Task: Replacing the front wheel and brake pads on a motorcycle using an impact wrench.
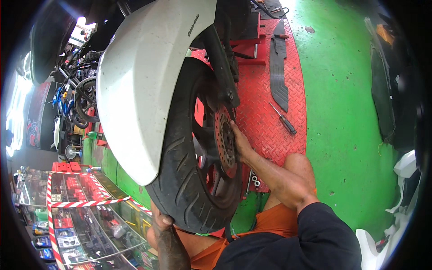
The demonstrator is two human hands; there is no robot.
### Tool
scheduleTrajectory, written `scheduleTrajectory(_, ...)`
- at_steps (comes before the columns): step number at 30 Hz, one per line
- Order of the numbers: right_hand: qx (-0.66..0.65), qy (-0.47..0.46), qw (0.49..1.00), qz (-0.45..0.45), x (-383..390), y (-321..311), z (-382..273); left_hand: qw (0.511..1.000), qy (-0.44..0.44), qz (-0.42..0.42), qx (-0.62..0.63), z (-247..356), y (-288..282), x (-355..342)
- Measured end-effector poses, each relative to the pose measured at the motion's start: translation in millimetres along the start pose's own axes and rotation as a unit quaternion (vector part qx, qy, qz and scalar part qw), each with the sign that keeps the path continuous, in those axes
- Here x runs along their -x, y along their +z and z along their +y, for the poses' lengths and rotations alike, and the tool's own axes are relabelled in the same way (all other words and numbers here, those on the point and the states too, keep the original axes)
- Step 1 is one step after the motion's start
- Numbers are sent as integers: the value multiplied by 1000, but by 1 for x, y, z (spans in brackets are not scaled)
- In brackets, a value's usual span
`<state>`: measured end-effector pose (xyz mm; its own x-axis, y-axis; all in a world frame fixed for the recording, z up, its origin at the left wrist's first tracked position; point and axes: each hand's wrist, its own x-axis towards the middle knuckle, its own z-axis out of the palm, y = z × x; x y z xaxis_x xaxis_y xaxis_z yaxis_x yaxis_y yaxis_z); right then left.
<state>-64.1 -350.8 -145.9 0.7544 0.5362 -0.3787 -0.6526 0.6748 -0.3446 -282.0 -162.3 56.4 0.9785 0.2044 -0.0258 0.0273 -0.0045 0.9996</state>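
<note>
At frame centre the right hand (240, 143) presses its fingers together against the brake disc (225, 141) of the front wheel (189, 180). At the lower edge the left hand (161, 222) grips the tyre's underside, thumb on the tread. A white mudguard (144, 85) covers the wheel. A screwdriver (283, 119) lies on the red ramp (265, 121), right of centre. Red-and-white striped tape (85, 203) edges the glass display case (90, 225) of small coloured packages, lower left.

The right hand (239, 143) presses against the rusty perforated brake disc (225, 141) of a black-tyred front wheel (186, 175) under a white mudguard (144, 81); the left hand (161, 225) grips the tyre's lower edge. A black-handled screwdriver (283, 119) lies on the red chequer-plate lift platform (265, 126) near its right edge.
</note>
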Motion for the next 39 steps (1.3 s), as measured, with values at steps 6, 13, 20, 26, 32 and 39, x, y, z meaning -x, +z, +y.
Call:
scheduleTrajectory(6,20,24,999,19,-1,1,-1,998,19,53,-18,1,15,6)
scheduleTrajectory(13,15,52,998,34,3,3,-5,994,-34,52,-88,33,59,-8)
scheduleTrajectory(20,59,47,996,37,7,11,-9,988,-15,-18,-151,40,79,-15)
scheduleTrajectory(26,47,53,997,8,-3,-1,-5,997,8,16,-81,45,96,-16)
scheduleTrajectory(32,69,60,996,4,-16,-7,-3,995,-37,10,-91,49,146,-17)
scheduleTrajectory(39,93,-1,996,5,-2,-2,-5,998,-28,-19,-57,31,138,-27)
